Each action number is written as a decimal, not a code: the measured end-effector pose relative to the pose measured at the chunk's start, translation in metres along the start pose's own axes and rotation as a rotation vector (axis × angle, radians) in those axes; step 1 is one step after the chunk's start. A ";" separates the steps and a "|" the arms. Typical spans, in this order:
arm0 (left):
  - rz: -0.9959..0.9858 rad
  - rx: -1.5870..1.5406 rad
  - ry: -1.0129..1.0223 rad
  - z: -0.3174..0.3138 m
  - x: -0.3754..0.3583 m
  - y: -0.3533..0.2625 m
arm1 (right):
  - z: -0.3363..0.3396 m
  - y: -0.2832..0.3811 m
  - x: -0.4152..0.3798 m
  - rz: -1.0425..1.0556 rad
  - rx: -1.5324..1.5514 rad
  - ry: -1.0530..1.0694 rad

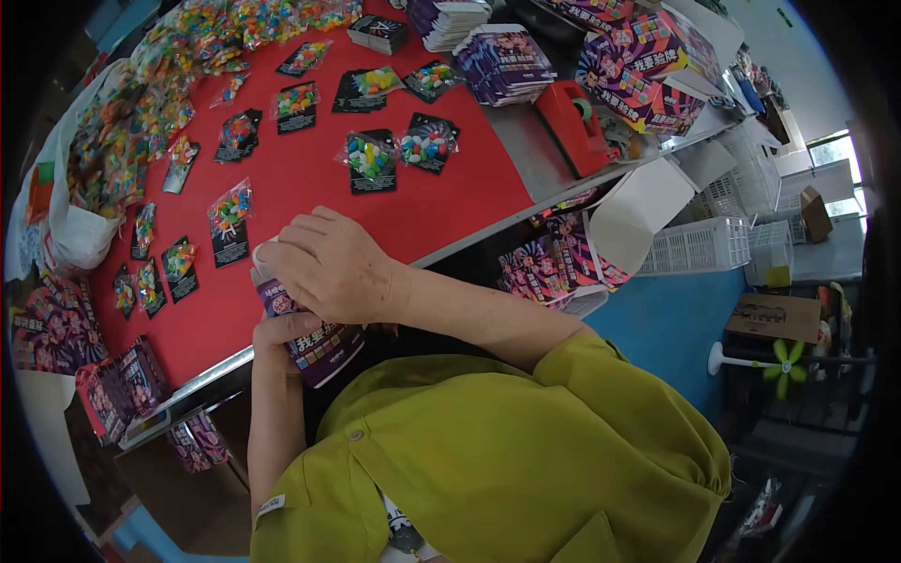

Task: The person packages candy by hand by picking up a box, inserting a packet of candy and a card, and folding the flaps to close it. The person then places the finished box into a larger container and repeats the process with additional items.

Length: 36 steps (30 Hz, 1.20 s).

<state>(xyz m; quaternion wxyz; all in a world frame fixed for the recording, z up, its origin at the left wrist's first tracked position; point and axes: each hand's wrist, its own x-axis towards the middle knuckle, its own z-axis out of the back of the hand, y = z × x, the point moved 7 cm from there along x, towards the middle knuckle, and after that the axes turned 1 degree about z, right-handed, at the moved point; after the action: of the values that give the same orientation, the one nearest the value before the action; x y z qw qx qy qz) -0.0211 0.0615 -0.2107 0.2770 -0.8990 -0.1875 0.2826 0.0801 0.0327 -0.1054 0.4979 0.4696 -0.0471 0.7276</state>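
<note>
Low at the table's front edge, my left hand [282,330] grips a purple printed box [324,349] from the side, with the thumb across its face. My right hand [340,267] lies over the top end of the same box, fingers bent; what is under them is hidden. Beyond my hands, a bag of colourful candies [230,212] rests on a black card [230,246]. More candy bags [368,158] on black cards are spread over the red table top [319,188].
A heap of candy bags [141,122] fills the back left. Stacked purple packs [507,64] and a red tape dispenser [574,127] stand at the back right. Finished-looking boxes [139,375] stand at the left edge. White crates [699,246] and a fan [784,368] are at the right.
</note>
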 end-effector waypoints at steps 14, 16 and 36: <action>-0.235 0.092 -0.186 -0.012 -0.002 -0.017 | 0.034 0.002 -0.015 -0.137 -0.165 -0.340; -0.337 0.136 -0.213 -0.007 -0.002 -0.024 | 0.021 -0.017 -0.035 -0.459 0.202 -0.269; -0.636 0.625 -0.331 0.013 0.008 -0.016 | -0.001 -0.055 -0.079 -0.576 0.647 0.138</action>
<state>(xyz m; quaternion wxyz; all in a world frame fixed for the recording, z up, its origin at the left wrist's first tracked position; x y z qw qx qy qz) -0.0258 0.0836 -0.2135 0.5733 -0.6135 -0.4011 0.3662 0.1265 0.0068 -0.1857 0.5099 0.5455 0.3494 0.5660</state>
